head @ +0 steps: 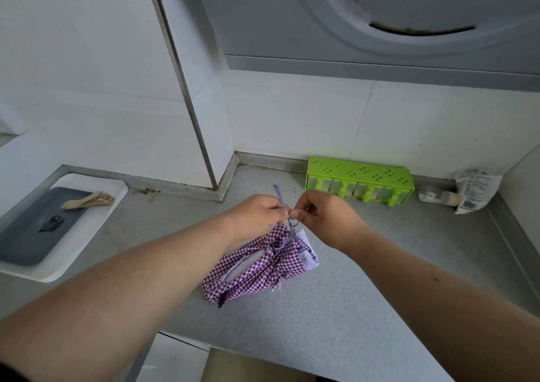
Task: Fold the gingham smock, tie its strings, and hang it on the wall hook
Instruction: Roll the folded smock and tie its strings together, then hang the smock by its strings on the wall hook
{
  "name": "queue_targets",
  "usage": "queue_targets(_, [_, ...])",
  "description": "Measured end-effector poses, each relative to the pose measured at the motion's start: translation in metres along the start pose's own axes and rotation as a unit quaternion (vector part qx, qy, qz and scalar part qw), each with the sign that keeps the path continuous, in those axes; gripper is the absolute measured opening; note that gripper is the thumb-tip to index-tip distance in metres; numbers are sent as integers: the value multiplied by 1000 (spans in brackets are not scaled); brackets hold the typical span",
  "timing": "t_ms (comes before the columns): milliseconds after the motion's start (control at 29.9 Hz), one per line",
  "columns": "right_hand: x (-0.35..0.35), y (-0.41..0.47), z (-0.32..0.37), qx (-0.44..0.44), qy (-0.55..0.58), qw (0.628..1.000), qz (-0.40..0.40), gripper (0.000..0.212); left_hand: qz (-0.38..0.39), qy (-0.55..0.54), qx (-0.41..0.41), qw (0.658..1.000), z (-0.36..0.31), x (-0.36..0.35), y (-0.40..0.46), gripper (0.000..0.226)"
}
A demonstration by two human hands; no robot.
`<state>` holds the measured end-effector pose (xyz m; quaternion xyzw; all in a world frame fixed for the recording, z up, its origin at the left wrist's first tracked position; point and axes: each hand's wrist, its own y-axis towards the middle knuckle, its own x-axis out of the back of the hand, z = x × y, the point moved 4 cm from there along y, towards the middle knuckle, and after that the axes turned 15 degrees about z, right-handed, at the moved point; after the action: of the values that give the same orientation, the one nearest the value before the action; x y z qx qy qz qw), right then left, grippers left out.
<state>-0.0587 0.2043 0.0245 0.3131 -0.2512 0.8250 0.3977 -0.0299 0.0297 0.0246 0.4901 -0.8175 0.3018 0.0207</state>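
Pinching one string (280, 195) between two hands' grips, left hand (257, 215), right hand (324, 216), above one folded gingham smock (260, 267).

Green rack (360, 180) against the wall; white tray (87, 237) left.

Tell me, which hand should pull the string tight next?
Probably the left hand: it pinches the string, whose free end sticks up past its fingers. The right hand pinches the small loop beside it, over the folded smock, so it likely steadies the knot.

checked cloth smock (257, 267), speckled matt counter (336, 308)
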Motion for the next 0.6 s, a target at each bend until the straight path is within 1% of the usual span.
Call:
queue_targets(100, [0,3,-2,-17,-10,1000,2,21,-19,-53,-9,998,2,2,2,25])
queue_targets(167, [-2,2,-2,-20,-25,999,15,21,-51,-94,-13,994,5,7,2,22])
queue_targets(201, [-3,2,-4,-23,-29,999,21,21,-66,-96,-10,993,6,11,3,21])
queue_targets(335, [-6,0,-8,-34,-14,998,43,18,-98,-40,11,994,9,20,4,25])
queue_targets(469, [-11,-1,-7,-36,-34,995,84,16,-152,-45,18,987,11,30,5,22])
queue_targets(602, [-10,0,-7,-41,-31,994,96,9,-171,-13,20,985,10,33,4,23])
